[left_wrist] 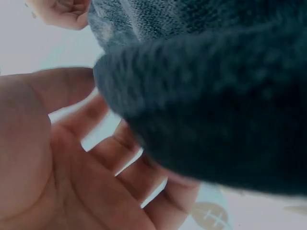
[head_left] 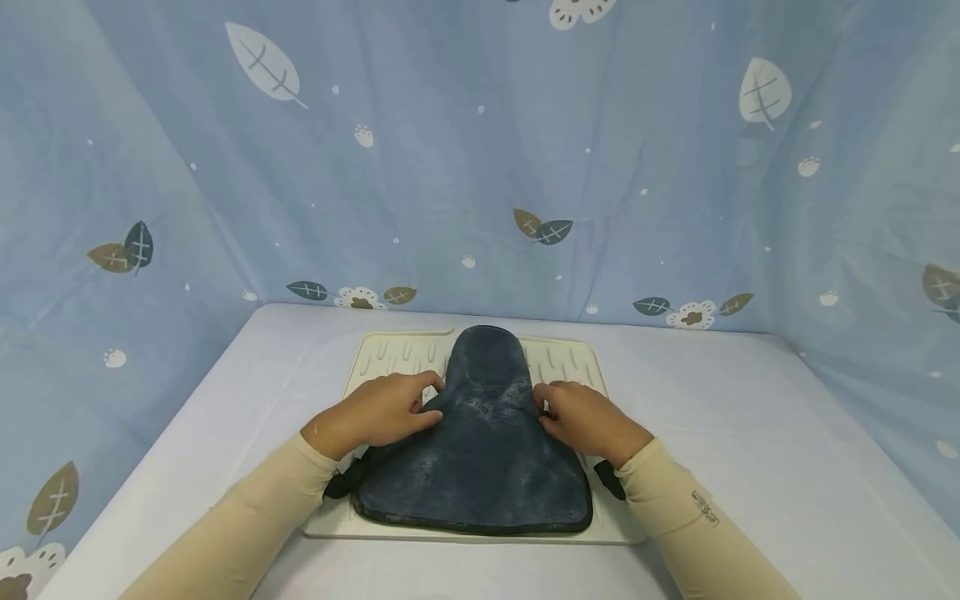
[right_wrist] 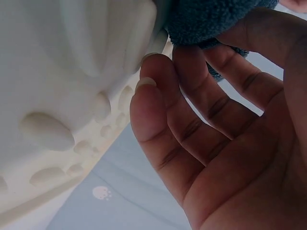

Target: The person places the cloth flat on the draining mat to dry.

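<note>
A dark blue-grey fleecy cloth piece (head_left: 480, 467) lies on a cream ribbed board (head_left: 405, 350). It is narrow and rounded at the far end and broad at the near end. My left hand (head_left: 386, 408) pinches its left edge where it narrows; the left wrist view shows the thumb on one side of the thick cloth fold (left_wrist: 192, 81) and the fingers behind it. Across from it, my right hand (head_left: 585, 417) holds the right edge. In the right wrist view a fleecy edge (right_wrist: 206, 24) sits between thumb and fingers, close above the board.
Black strap-like ends (head_left: 610, 479) stick out at both sides of the cloth. The board has raised oval bumps (right_wrist: 48, 132) and rests on a white-covered table (head_left: 720, 417). A blue curtain (head_left: 450, 167) with leaf prints hangs behind and beside the table.
</note>
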Demonstrator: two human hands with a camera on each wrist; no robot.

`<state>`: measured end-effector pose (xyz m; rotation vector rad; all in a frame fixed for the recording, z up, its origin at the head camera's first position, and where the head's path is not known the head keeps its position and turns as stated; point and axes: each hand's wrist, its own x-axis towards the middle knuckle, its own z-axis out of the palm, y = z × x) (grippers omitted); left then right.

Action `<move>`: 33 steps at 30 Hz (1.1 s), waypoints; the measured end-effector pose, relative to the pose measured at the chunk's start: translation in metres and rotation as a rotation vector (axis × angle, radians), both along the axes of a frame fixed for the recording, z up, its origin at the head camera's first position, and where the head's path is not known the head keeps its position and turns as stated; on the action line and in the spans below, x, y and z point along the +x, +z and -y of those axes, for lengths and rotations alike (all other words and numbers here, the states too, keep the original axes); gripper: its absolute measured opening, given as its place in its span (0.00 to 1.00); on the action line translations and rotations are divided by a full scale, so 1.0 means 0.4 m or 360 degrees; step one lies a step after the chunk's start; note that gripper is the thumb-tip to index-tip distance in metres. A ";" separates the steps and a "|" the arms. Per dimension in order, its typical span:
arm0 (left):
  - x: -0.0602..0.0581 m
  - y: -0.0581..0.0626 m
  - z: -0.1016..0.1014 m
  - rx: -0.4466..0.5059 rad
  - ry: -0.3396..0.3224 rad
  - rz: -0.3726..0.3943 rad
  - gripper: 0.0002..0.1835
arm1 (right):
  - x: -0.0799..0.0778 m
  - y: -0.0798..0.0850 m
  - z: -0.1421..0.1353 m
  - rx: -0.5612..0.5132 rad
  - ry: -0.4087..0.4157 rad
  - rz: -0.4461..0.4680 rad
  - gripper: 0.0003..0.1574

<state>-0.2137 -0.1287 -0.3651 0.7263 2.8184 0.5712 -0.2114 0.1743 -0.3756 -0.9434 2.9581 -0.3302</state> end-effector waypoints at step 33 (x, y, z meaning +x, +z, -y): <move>0.015 0.034 0.017 0.0044 -0.0096 -0.0087 0.18 | 0.005 -0.003 -0.001 0.0035 0.0021 -0.0059 0.08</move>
